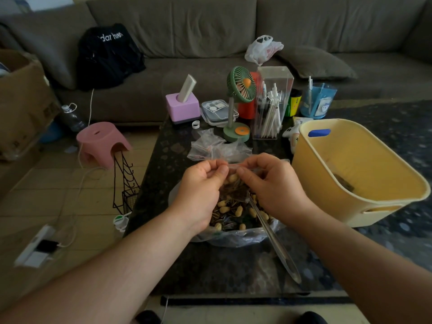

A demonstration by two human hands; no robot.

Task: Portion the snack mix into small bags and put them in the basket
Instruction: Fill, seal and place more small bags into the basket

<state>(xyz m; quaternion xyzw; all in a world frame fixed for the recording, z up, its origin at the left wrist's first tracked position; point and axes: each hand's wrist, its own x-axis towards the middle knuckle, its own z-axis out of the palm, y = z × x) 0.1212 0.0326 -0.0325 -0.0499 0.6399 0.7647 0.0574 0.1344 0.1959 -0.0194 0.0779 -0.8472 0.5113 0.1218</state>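
A small clear bag (235, 183), part-filled with peanuts and striped sunflower seeds, hangs at the centre of the view, its top edge pinched from both sides: the left hand (202, 190) grips it at nine o'clock with thumb and curled fingers, the right hand (272, 183) grips it at three o'clock the same way, the two hands near each other but not touching; directly below, at six o'clock, lies the snack mix (231, 217) in a large open plastic bag (236, 237), with a long metal spoon (273, 239) resting in it, handle pointing toward five o'clock; at twelve o'clock, just beyond the hands, lies a heap of empty small bags (210, 146); at three o'clock stands the yellow basket (327, 183), tilted toward the person, something dark lying inside it, too blurred to tell; all of this sits on a dark speckled table (210, 265); farther out at twelve o'clock stand a green desk fan (240, 90), a clear pen holder (271, 106) and a pink box (182, 108); behind them runs a grey-brown sofa (210, 31); at ten o'clock a pink stool (100, 141) stands on the pale tiled floor (46, 195), beside a black wire rack (125, 183).
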